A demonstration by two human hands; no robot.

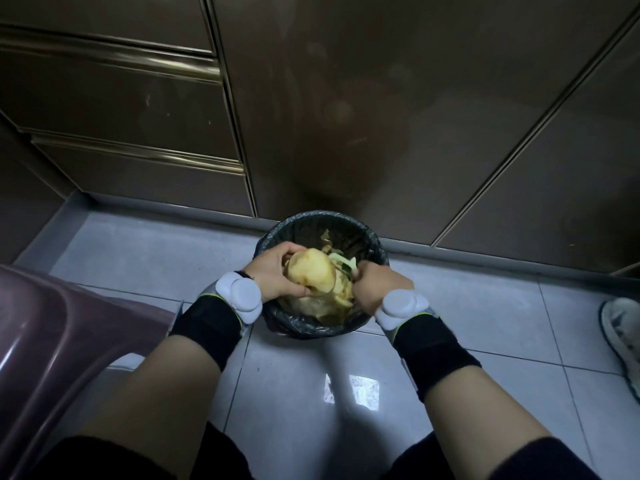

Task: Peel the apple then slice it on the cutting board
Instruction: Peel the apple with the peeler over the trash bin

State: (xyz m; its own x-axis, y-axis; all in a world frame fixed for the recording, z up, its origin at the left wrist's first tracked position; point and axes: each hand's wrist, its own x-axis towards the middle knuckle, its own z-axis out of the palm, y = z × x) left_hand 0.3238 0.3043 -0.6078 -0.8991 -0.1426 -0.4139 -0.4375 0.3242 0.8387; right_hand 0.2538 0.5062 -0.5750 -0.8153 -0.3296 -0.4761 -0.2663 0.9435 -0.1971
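My left hand (273,271) grips a pale yellow apple (311,270), mostly bare of skin, over a small bin (270,237) lined with a black bag. My right hand (375,287) is curled just right of the apple; whatever tool it holds is hidden behind the fingers. Strips of peel (341,296) hang below the apple, and more peel (343,259) lies inside the bin. No cutting board shows in this view.
Dark cabinet doors (381,116) and drawers (121,109) rise behind the bin. A purple plastic stool (45,334) stands at the left. A white shoe (623,341) sits at the right edge on the grey tiled floor (294,393).
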